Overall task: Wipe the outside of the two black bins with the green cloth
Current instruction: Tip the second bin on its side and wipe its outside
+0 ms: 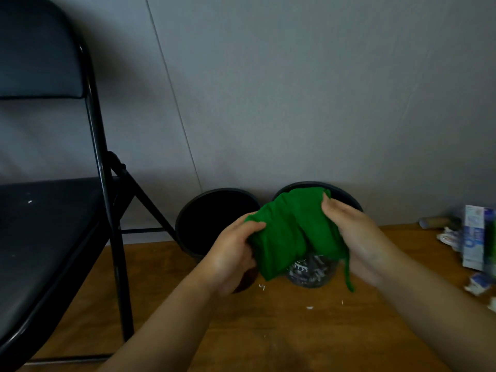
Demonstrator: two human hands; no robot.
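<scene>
Green cloth [290, 232] bunched between left hand [230, 253] and right hand [357, 237], both gripping its ends above two black bins [212, 210], apparently folding a wiping pad.

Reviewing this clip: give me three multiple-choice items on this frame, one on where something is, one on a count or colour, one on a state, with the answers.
1. Where does the folding chair stand?
A. Left of the bins
B. Right of the bins
C. Behind the person

2. How many black bins stand against the wall?
A. One
B. Two
C. Three

3. How is the green cloth held?
A. It lies on the floor
B. One hand holds it
C. Both hands grip it

Answers:
1 A: the chair fills the left side, beside the left bin.
2 B: the left bin and the right bin show side by side.
3 C: the left hand and the right hand each grip a side of the cloth above the bins.
</scene>
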